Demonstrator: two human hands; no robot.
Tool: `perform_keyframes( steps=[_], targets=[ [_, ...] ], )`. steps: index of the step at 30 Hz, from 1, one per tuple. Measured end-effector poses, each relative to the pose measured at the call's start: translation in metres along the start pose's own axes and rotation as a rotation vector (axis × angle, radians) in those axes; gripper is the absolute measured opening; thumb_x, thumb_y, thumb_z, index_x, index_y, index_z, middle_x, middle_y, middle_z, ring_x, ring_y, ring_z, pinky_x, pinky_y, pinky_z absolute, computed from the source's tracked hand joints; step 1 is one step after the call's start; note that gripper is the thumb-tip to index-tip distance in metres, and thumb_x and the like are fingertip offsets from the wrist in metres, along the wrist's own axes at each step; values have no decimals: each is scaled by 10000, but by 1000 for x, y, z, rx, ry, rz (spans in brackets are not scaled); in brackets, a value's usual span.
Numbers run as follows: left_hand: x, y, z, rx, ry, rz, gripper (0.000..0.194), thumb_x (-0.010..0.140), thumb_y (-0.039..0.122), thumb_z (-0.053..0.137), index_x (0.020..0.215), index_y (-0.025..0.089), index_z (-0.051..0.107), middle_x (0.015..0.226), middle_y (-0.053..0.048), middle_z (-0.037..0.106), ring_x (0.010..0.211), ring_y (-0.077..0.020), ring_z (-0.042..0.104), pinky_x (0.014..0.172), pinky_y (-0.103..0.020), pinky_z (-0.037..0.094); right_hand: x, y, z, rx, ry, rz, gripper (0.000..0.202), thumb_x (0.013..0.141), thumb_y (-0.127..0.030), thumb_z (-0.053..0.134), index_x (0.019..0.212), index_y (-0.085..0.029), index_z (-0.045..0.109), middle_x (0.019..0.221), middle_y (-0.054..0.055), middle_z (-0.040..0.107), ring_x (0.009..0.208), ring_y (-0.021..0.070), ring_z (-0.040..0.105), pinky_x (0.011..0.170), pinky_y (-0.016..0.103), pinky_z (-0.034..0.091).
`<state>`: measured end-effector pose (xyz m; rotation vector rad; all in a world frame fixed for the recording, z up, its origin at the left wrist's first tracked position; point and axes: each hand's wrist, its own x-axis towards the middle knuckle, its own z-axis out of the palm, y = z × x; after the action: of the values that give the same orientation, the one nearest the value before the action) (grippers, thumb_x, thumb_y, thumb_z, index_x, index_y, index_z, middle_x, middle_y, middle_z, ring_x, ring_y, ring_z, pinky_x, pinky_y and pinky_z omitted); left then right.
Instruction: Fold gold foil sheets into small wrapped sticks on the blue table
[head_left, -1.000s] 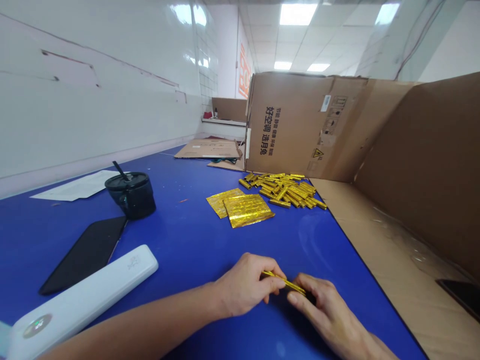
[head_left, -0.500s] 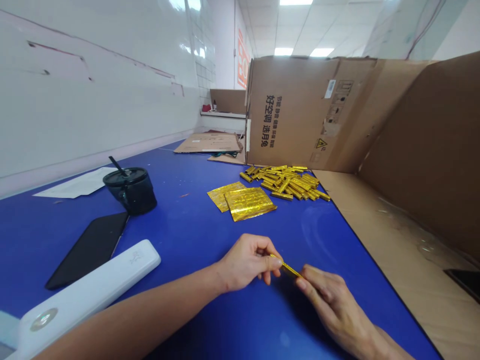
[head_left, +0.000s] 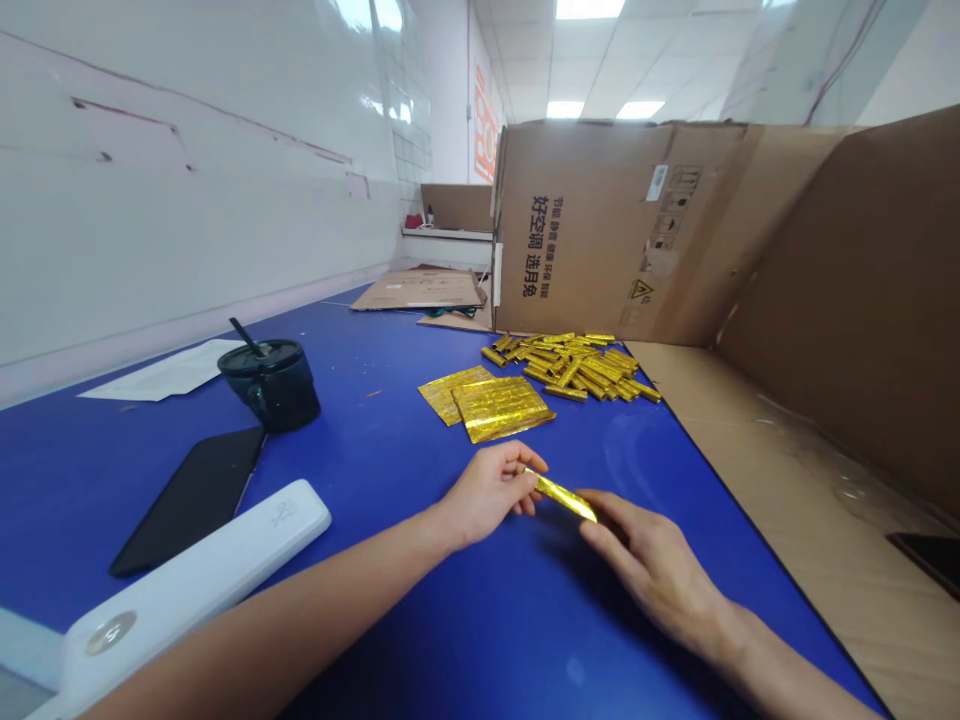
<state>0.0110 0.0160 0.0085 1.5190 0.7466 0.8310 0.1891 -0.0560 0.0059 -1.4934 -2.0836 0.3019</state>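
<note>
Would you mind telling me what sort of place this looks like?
Probably a small hand-assembly or packing workshop: a blue worktable, a pile of folded gold foil strips, flat gold foil sheets, and opened cardboard cartons under ceiling light panels.
</note>
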Motion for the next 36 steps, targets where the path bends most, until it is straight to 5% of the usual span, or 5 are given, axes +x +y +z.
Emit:
perform_keyframes(
  steps=[6,12,15,23,36],
  targets=[
    [6,-1,-15,141,-27,161,164,710,120,472,866,131,524,634,12,532,516,-83,509,521,-212,393,30,0,-3,536,-431,280,374,811,-485,367,694,-160,507,480,-49,442,375,65,351,357,179,282],
    [6,0,-9,-216,148,63,275,676,242,598,911,137,500,637,16,532,526,-89,499,517,-213,380,37,-2,25,581,-112,162,369,825,-454,359,620,-165,462,463,-73,317,416,63,256,380,185,217],
    [1,-1,4,-284,61,-54,241,615,246,660,777,107,548,664,-21,554,572,-104,504,510,-207,356,32,-7,36,571,6,95,364,846,-421,339,633,-162,481,534,-45,390,494,79,334,457,189,296],
    [-5,-6,13,-283,66,-107,168,607,233,660,620,101,556,544,0,507,499,-78,424,485,-202,302,25,-13,38,579,-20,99,382,851,-423,317,660,-148,502,616,-14,478,570,101,397,544,213,347],
    [0,-2,-1,-356,187,-138,258,628,316,661,597,110,509,494,31,464,393,-37,372,406,-180,253,23,-17,31,599,-61,121,370,845,-434,326,606,-171,432,508,-69,279,463,75,239,411,191,217]
  ],
)
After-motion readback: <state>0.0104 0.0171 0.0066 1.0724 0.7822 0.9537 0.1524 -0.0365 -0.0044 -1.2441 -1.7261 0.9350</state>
